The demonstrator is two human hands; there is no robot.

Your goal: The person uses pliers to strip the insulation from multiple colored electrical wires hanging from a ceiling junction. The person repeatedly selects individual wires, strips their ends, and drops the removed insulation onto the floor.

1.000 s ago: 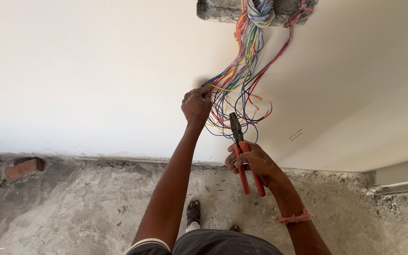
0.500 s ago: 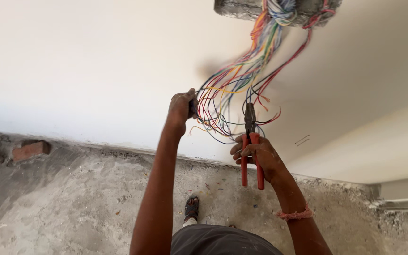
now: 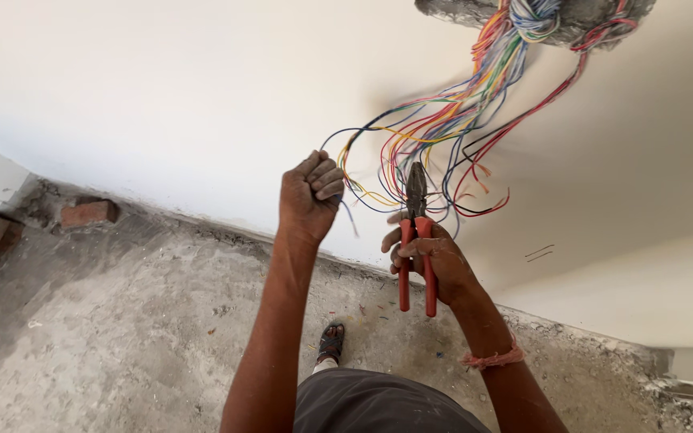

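1. White plastered wall [image 3: 162,96] above rough grey concrete floor [image 3: 122,337].
2. Left hand [image 3: 310,196], now raised and nearer the loose multicoloured insulated wires [image 3: 435,136] than before, fingers clenched on a few strands.
3. Right hand [image 3: 431,256], fingers wrapped around red-handled steel pliers [image 3: 416,232], jaws closed, now upright among the hanging wires.

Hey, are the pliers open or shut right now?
Shut. The pliers in the right hand have their red handles lying nearly side by side and the dark nose together, tip up among the coloured wires.
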